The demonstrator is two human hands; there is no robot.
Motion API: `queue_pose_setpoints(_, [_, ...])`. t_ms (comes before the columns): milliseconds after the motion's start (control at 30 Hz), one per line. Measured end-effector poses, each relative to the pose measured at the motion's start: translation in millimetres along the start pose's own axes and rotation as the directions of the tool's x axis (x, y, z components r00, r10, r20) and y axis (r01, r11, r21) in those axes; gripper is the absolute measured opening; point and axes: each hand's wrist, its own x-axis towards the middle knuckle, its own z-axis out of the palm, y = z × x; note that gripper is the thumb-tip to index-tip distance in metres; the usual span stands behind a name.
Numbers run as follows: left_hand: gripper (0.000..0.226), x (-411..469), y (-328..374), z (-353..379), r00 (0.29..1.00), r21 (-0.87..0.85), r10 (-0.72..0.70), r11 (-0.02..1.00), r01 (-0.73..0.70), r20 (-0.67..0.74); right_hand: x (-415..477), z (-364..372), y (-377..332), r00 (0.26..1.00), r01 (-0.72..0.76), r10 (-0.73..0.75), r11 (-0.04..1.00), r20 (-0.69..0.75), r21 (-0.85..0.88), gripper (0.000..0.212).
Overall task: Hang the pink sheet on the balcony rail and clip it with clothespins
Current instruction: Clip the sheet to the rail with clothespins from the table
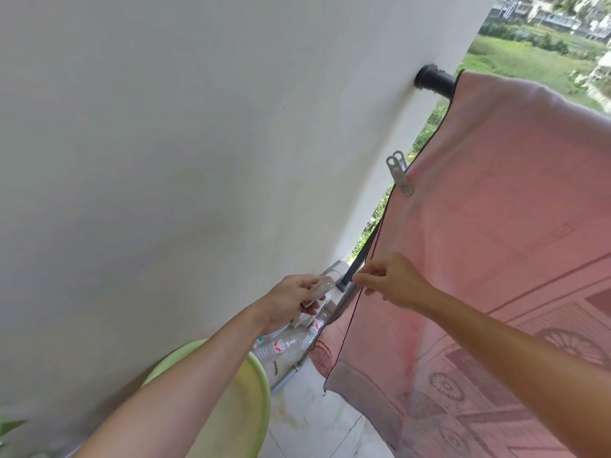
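My right hand (395, 280) pinches the pink sheet (515, 206) hem, the sheet draped over the balcony rail (434, 80) above that pinch; my left hand (296, 300) grips a clothespin (319, 290) just beside it. If the pinch slackens, I'd expect the pin to bite air, not cloth.

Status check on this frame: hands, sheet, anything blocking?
Left hand holds spare clothespin. Right hand pinches pink sheet edge low down. One clip already on. No obstruction.
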Motion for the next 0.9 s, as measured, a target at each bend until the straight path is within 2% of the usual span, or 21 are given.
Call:
queue_pose_setpoints(133, [0.043,-8,-5,13,0.99,-0.079,0.108,0.99,-0.115,-0.09,-14,7,9,0.994,-0.054,0.038,0.985,0.104,0.165,0.027])
queue_pose_setpoints(267, [0.037,-5,-10,22,0.986,-0.086,0.131,0.986,-0.14,-0.101,-21,6,18,0.985,-0.086,0.055,0.977,0.161,0.196,0.028])
queue_pose_setpoints(400, [0.037,3,-16,36,0.985,-0.111,0.129,0.984,-0.141,-0.112,-22,3,30,0.988,-0.097,0.066,0.97,0.141,0.223,0.023])
queue_pose_setpoints(467, [0.035,9,-19,43,0.99,-0.164,0.115,0.978,-0.128,-0.085,-23,0,36,0.993,-0.094,0.075,0.966,0.088,0.241,0.024])
queue_pose_setpoints(567, [0.027,27,-23,49,0.997,-0.14,0.058,0.988,-0.066,-0.055,-27,-13,44,0.989,-0.033,0.072,0.959,-0.13,0.28,0.029])
queue_pose_setpoints(633, [0.022,49,-24,46,0.992,-0.047,0.024,0.998,-0.03,-0.122,-32,-27,44,0.97,0.004,0.066,0.958,-0.234,0.286,0.03])
queue_pose_setpoints(733, [0.032,94,-14,43,0.97,0.062,0.019,0.998,-0.005,-0.241,-40,-41,43,0.964,0.033,0.035,0.967,-0.263,0.251,0.023])
queue_pose_setpoints(800, [0.042,124,-3,46,0.981,0.047,-0.012,0.999,0.021,-0.193,-44,-42,44,0.973,0.034,0.013,0.98,-0.23,0.198,0.017])
queue_pose_setpoints(900, [0.051,160,3,50,0.99,0.027,-0.135,0.991,0.134,0.033,-45,-40,46,0.988,0.025,-0.009,0.994,-0.153,0.106,0.016])
